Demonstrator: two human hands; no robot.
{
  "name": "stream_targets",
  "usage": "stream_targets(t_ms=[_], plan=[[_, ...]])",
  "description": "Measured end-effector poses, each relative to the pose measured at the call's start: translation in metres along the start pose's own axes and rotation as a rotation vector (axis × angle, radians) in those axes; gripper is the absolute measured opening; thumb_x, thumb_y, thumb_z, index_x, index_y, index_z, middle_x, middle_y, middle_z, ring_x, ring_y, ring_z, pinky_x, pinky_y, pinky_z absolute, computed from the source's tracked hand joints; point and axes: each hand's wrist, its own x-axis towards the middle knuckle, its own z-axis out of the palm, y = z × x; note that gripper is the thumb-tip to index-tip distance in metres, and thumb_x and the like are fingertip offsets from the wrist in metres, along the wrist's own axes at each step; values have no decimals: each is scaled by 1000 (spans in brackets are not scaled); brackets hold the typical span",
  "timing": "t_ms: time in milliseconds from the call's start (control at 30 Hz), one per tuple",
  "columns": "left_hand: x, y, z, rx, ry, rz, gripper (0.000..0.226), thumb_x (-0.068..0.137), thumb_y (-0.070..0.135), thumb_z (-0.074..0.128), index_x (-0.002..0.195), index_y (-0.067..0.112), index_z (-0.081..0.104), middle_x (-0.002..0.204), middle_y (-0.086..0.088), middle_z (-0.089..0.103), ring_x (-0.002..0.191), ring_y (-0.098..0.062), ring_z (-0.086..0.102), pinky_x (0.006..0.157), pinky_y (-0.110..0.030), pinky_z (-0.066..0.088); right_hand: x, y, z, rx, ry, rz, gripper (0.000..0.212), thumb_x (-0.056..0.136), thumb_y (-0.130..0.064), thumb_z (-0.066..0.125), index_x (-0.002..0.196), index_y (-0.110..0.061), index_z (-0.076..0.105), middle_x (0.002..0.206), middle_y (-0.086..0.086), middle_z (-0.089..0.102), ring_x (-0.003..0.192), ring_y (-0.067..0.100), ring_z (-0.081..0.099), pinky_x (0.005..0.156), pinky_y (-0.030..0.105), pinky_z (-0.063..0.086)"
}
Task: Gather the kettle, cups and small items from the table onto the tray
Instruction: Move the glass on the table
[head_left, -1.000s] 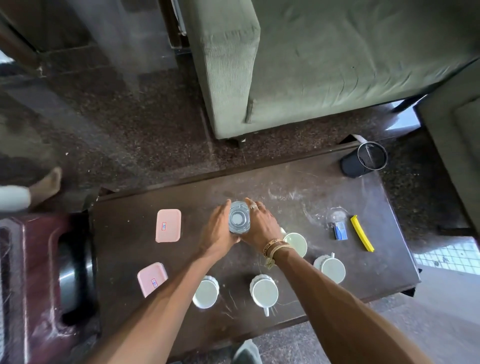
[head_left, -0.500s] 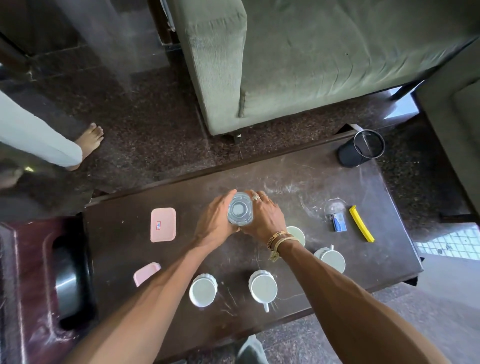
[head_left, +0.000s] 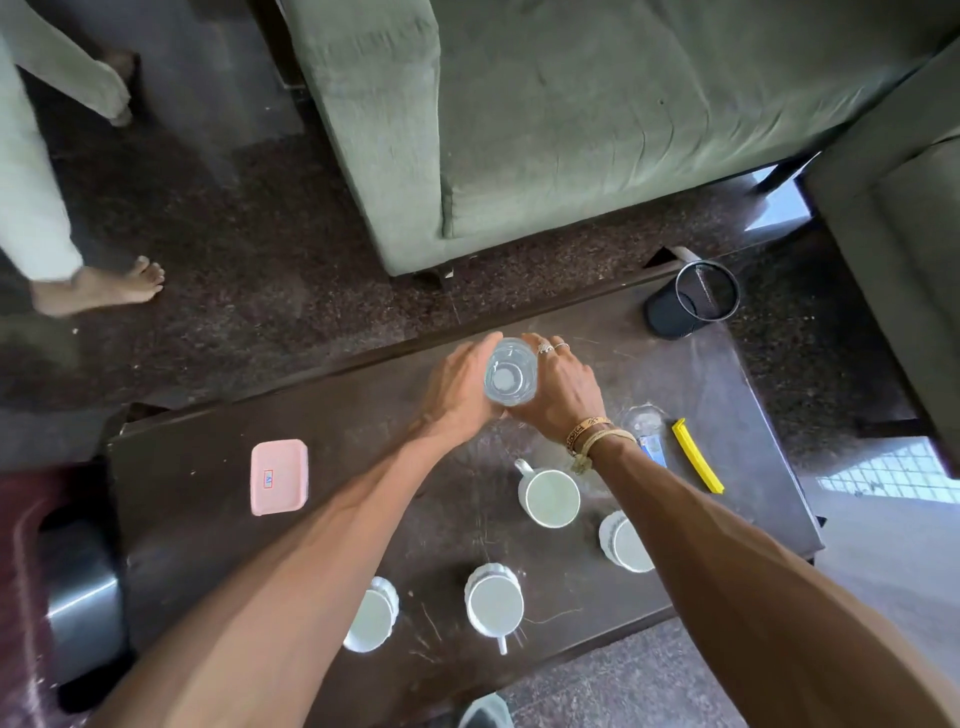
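Note:
A clear glass vessel (head_left: 510, 371), seen from above, stands near the far edge of the dark table (head_left: 208, 467). My left hand (head_left: 457, 387) and my right hand (head_left: 563, 392) wrap around its two sides. Whether it rests on the table or is raised, I cannot tell. Several white cups lie nearer to me: one (head_left: 550, 499) under my right wrist, one (head_left: 626, 543) partly behind my right forearm, and two (head_left: 493, 603) (head_left: 371, 618) by the front edge. A dark red tray (head_left: 21, 571) with a steel vessel (head_left: 83, 597) on it sits at the far left.
A pink box (head_left: 279, 477) lies on the table's left half. A yellow strip (head_left: 696, 462), a small blue item (head_left: 652, 449) and a clear lid (head_left: 641, 418) lie at the right. A black cylinder (head_left: 693, 301) stands at the far right corner. Beyond are a green sofa (head_left: 571, 130) and a person's bare foot (head_left: 98, 286).
Both hands kept hold of the glass vessel and shifted toward the table's far edge. The second pink box is now hidden behind my left forearm. The person at left walked further into view.

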Motion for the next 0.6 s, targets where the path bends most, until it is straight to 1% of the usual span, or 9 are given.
stream_targets(t_ms=[100,200,367,500,600], plan=[[9,3,7,-15,-26,-26,97,66,22,90,149,25,40,144,-5,55,133,-26,51,104,-34,42,6,8,-1,3,-6,15,97,62,-48,87,143,-22,40,133,4,53,120,28,58,96,46,48],[10,2,10,-26,-44,-50,99,67,23,91,150,27,39,146,-4,53,133,-25,51,106,-35,43,9,12,1,-4,-25,14,99,62,-49,88,144,-22,40,134,4,52,120,28,58,96,46,48],[9,1,11,-16,-51,-55,98,67,24,91,150,28,39,143,-5,55,132,-25,51,103,-35,44,9,14,5,3,-51,26,103,61,-51,89,146,-23,38,137,3,51,123,26,56,98,47,48],[10,0,12,-27,-62,-60,98,68,21,90,151,28,37,145,-5,54,134,-25,48,105,-35,42,10,13,6,17,-43,39,101,60,-48,90,144,-23,40,132,4,53,119,28,57,96,47,50],[9,0,13,-33,-59,-44,99,68,21,90,152,25,36,143,-7,55,133,-26,48,103,-32,40,10,11,7,20,-48,41,100,61,-44,90,144,-19,40,132,6,53,119,29,57,98,45,50]])
